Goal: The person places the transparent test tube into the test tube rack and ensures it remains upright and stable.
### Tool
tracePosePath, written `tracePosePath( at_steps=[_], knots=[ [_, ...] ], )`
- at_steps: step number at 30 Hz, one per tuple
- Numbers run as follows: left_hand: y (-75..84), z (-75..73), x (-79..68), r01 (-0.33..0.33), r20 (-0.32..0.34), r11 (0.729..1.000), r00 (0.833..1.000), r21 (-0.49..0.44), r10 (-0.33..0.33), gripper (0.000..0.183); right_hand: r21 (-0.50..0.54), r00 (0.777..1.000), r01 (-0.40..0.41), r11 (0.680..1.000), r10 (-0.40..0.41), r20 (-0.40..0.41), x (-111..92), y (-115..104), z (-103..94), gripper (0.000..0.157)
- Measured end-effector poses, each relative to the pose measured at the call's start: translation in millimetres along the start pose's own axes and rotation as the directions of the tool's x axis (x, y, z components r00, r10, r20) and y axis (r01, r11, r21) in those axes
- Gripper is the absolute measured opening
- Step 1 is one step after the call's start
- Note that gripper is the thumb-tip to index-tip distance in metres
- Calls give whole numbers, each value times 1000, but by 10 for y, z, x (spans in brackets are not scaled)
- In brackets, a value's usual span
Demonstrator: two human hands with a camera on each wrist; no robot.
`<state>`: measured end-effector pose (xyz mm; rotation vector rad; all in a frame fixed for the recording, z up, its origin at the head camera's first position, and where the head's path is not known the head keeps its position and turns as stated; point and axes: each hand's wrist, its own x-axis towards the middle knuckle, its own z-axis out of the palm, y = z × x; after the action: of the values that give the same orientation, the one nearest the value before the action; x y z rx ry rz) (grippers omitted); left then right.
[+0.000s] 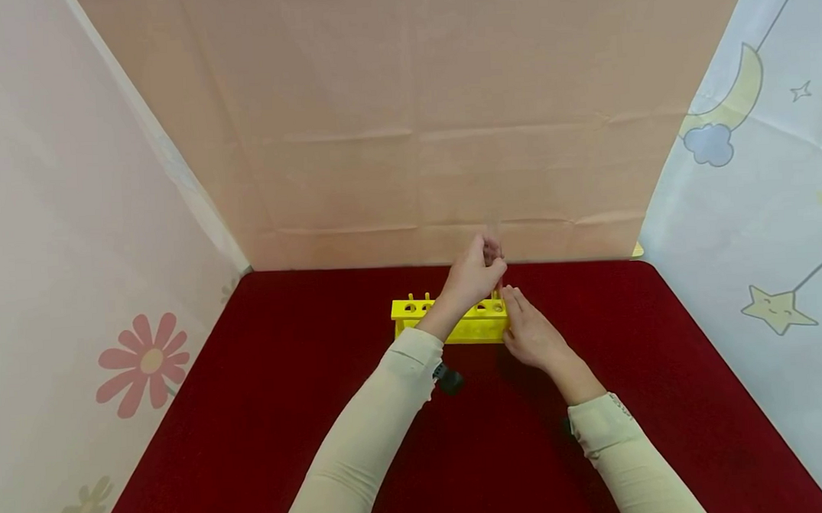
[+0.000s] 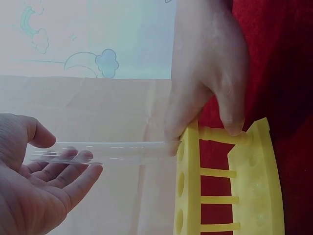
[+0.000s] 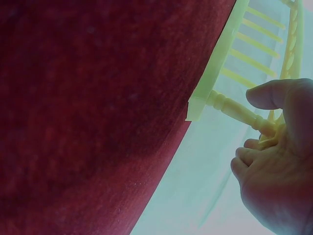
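My left hand (image 1: 470,275) pinches a clear test tube (image 2: 122,152) between thumb and fingers, above the right end of a yellow test tube rack (image 1: 479,331). In the left wrist view, the tube's far end meets the rack's top plate at the end hole; how far it has entered I cannot tell. My right hand (image 1: 535,337) grips the rack's right end. Its thumb (image 3: 268,94) lies near the end post, and the other fingers are round the far side. The rack stands upright on the table, with a row of holes and thin pegs along it.
A dark red cloth (image 1: 286,384) covers the table. Behind it hangs a creased tan sheet (image 1: 405,119). Patterned pale sheets stand at the left (image 1: 51,226) and right (image 1: 761,218) sides. A black wrist device (image 1: 448,379) shows below my left forearm.
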<state>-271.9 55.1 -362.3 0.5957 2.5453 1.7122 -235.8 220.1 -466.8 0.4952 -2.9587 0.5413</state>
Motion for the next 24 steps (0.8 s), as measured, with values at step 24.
tracePosePath(
  at_steps=[24],
  knots=[
    [-38,57,-6,30,11,998,999,63,-31,18,7,998,51,999,-51,-42,-4,37,33,76]
  ],
)
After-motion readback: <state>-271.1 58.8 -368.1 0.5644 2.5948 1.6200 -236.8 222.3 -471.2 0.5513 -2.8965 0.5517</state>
